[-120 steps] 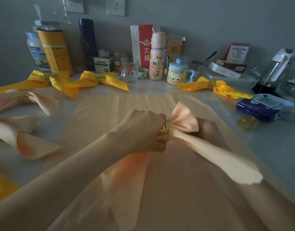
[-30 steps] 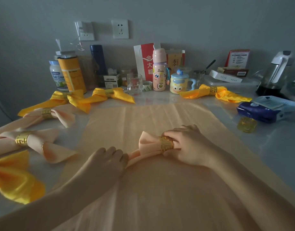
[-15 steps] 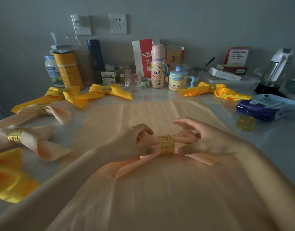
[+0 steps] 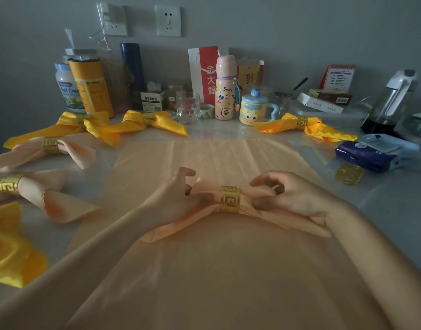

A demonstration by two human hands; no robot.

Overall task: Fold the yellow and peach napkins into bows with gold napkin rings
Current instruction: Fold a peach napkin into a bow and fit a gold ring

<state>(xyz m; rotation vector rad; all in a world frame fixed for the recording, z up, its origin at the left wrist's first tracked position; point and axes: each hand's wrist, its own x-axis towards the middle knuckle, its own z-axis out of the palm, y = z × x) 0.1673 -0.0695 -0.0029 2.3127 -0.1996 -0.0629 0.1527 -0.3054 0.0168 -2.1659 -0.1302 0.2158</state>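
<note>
A peach napkin bow (image 4: pixel 204 216) lies in the middle, on top of a flat spread peach napkin (image 4: pixel 219 158). A gold napkin ring (image 4: pixel 229 198) cinches its centre. My left hand (image 4: pixel 178 198) pinches the bow's left loop beside the ring. The right loop is pinched by my right hand (image 4: pixel 297 198), thumb and fingers curled round the cloth. Two finished peach bows (image 4: pixel 47 148) (image 4: pixel 38 189) lie at the left. Yellow bows (image 4: pixel 142 122) (image 4: pixel 302 126) (image 4: pixel 69 125) lie along the back, and another yellow napkin (image 4: pixel 9 253) sits at the near left.
A loose gold ring (image 4: pixel 349 173) stands at the right, next to a blue tissue pack (image 4: pixel 371 153). Along the wall stand tins (image 4: pixel 90 86), a pink bottle (image 4: pixel 225 89), a glass (image 4: pixel 187 107), a cartoon mug (image 4: pixel 253 110) and a kettle (image 4: pixel 390 103).
The bow was lifted in both hands, then laid down on the flat napkin. Both hands now pinch its two loops on either side of the ring.
</note>
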